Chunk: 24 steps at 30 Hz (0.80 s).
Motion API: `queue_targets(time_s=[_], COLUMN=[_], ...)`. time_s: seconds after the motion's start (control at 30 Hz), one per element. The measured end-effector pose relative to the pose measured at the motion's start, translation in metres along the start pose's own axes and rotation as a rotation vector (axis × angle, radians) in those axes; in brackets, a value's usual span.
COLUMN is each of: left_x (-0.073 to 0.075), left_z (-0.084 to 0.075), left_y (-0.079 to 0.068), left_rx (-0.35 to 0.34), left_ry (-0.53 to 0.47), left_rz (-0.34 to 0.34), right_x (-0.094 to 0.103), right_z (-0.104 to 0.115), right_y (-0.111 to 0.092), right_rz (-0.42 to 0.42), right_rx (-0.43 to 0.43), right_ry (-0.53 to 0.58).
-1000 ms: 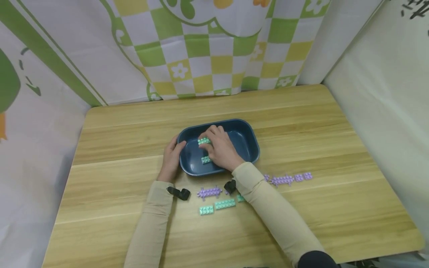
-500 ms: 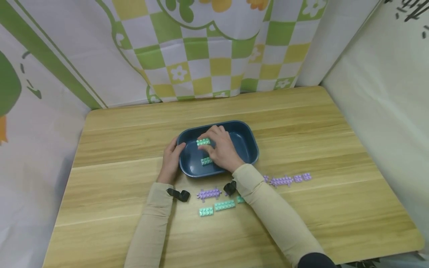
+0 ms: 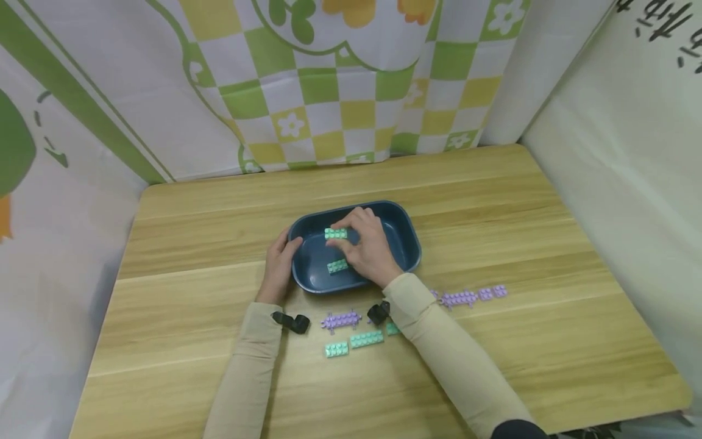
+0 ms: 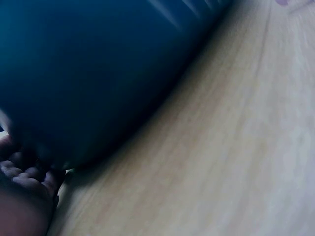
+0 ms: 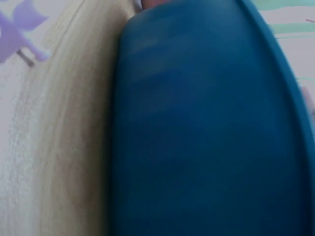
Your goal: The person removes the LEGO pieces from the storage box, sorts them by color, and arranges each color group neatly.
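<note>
A dark blue tray [image 3: 403,238] sits mid-table in the head view. My left hand [image 3: 278,262] grips its left end, thumb over the rim. Above the tray floor, my right hand [image 3: 373,250] pinches a mint-green toy building brick [image 3: 336,233] between thumb and fingers. Another mint-green brick [image 3: 337,266] lies in the tray, partly covered by the right hand. The left wrist view has the tray's outer wall [image 4: 98,73] with curled left fingers [image 4: 29,177] at its lower corner. Tray wall [image 5: 206,123] fills most of the right wrist view.
Before the tray lie a purple studded piece with side pegs [image 3: 341,320] and mint-green bricks [image 3: 367,339], one partly behind the right sleeve. To the right are a similar purple piece [image 3: 458,299] and small purple bricks [image 3: 485,294]. Fabric walls [image 3: 614,183] border the wooden table [image 3: 192,244].
The pinched green brick has turned slightly and moved a little within the right fingers. My left hand keeps its grip on the tray. The head view has shifted slightly.
</note>
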<state>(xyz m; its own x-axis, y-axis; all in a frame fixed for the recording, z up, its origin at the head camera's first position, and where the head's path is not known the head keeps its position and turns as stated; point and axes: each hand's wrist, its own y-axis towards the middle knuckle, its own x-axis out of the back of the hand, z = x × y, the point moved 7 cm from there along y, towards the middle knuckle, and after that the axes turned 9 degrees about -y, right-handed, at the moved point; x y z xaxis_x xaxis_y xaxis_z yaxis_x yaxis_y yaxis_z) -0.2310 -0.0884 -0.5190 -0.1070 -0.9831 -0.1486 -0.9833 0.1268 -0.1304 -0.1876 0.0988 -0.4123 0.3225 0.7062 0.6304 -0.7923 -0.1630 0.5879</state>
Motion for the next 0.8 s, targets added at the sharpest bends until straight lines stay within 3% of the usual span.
queue_targets(time_s=[0.43, 0.8], left_x=[0.005, 0.000], left_z=[0.002, 0.000], left_y=[0.001, 0.002], left_rx=[0.003, -0.012], left_ry=[-0.017, -0.021], left_rz=[-0.033, -0.012], right_x=[0.028, 0.041], right_z=[0.011, 0.013], right_y=[-0.010, -0.026], right_rz=[-0.023, -0.043], right_rx=[-0.001, -0.029], right_ry=[0.055, 0.099])
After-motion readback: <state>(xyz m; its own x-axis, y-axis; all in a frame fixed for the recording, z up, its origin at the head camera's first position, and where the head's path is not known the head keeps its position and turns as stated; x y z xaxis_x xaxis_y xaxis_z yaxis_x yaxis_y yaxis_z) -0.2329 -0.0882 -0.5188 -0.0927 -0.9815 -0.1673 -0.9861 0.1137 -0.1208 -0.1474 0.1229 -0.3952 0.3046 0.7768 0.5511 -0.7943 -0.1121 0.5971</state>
